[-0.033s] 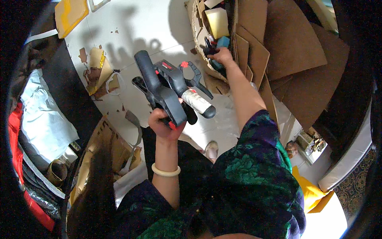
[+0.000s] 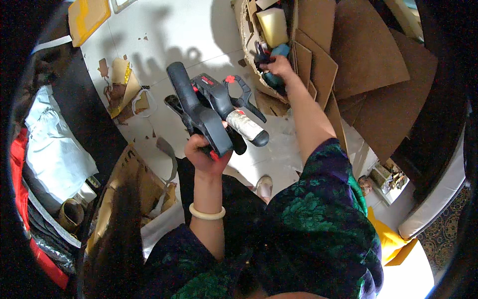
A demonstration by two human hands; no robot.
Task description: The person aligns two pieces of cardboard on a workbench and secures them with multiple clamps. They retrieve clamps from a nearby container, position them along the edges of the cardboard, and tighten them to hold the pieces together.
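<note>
My left hand (image 2: pixel 206 154) is closed around a bunch of black plastic tools, held up over the floor. Among them are a thick black tool (image 2: pixel 199 112) with a red tip near my wrist and a black clamp-like piece (image 2: pixel 242 93) with a red pad on its jaw. Beside these is a black tool body with a white-wrapped handle (image 2: pixel 245 126). My right hand (image 2: pixel 280 67) reaches into a torn-edged cardboard box (image 2: pixel 245 30), its fingers closed at a dark object (image 2: pixel 261 54) that I cannot make out. A blue block (image 2: pixel 281 50) and a pale yellow sponge-like block (image 2: pixel 274 27) lie beside it.
Flattened cardboard sheets (image 2: pixel 368 45) lean right of the box. Scraps of card and tape (image 2: pixel 122 82) litter the white floor (image 2: pixel 149 30). An open carton (image 2: pixel 124 189) stands at lower left, near a light blue cloth (image 2: pixel 55 149). Yellow material (image 2: pixel 386 236) lies at lower right.
My right hand has shifted slightly, with the dark object at its fingers turning a little. The tools in my left hand have barely moved.
</note>
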